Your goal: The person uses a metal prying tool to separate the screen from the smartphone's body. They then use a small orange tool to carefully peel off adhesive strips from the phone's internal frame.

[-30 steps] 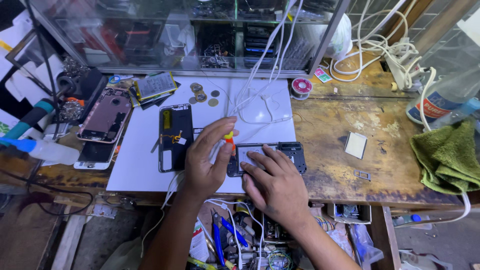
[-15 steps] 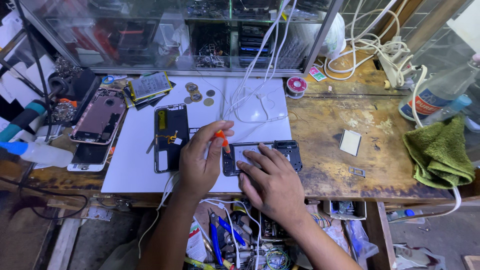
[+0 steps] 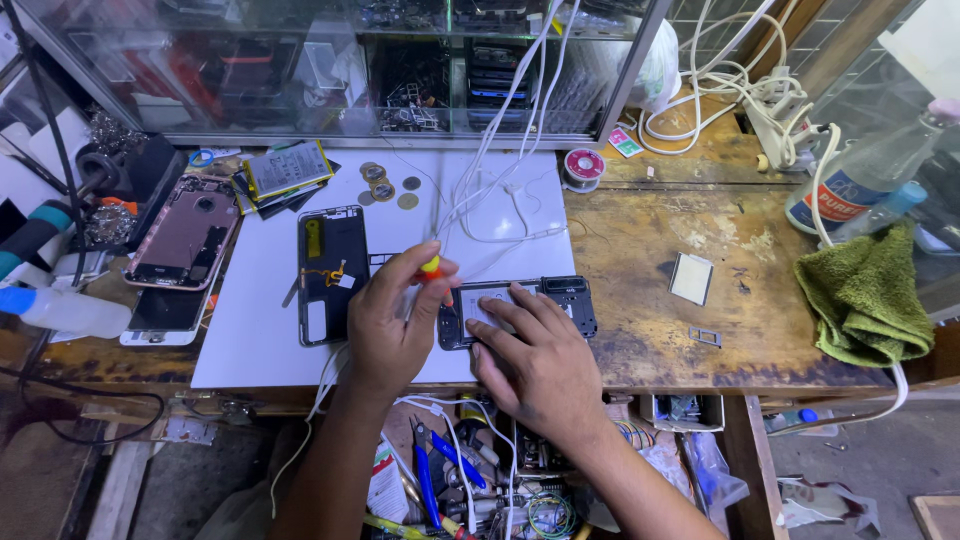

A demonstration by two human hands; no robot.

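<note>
- Bottle (image 3: 60, 310), clear w/ blue cap, lies at the bench's far-left edge; pink phone shell (image 3: 185, 232) just right of it, off the mat's left edge.
- White mat (image 3: 260, 330) carries the work. Black phone back (image 3: 332, 275) lies open nr mat centre, yellow flex showing.
- Left hand (image 3: 385, 335) closed round a small screwdriver (image 3: 432, 272), red/yellow handle pinched betw thumb & fingers, tip down toward the frame. Judgement: keep the driver upright, light pressure, so the bit won't slip out of a tiny screw head.
- Phone frame (image 3: 560, 300), dark, lies at the mat's front-right corner, partly under both hands.
- Right hand (image 3: 535, 365) flat & spread on the frame, fingers extended, gripping nothing, just pressing it down. Judgement: steady hold matters; mat looks slick, frame could skate.
- White cables (image 3: 500, 190) trail across the mat's back edge, nr the driver; best kept clear of the wrist.
- Coins (image 3: 385, 188) at mat's back edge; solder spool (image 3: 584, 165) at its back-right corner.
- Green towel (image 3: 870, 295) at the bench's right edge, well apart.
</note>
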